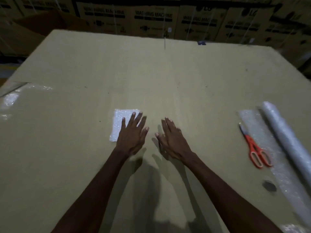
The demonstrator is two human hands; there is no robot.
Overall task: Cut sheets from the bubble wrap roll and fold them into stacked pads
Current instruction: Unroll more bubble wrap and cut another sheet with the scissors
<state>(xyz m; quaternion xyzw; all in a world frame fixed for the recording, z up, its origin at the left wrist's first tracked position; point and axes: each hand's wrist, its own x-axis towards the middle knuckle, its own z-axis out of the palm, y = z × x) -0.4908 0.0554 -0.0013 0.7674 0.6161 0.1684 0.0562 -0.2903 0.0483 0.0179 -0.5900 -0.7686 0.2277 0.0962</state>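
A small folded pad of bubble wrap (117,123) lies on the big cardboard surface (151,78), just left of centre. My left hand (133,133) is spread flat over the pad's right half, fingers apart, holding nothing. My right hand (171,140) hovers or rests open on the bare cardboard a little to the right of the pad, not touching it. The bubble wrap roll (289,142) lies at the right edge with a loose strip unrolled beside it. Orange-handled scissors (254,147) rest shut on that strip.
Clear plastic film (15,96) covers the surface's left edge. A small dark object (269,186) lies near the unrolled strip at the lower right. Stacked washing machine cartons (151,19) form a wall behind the far edge.
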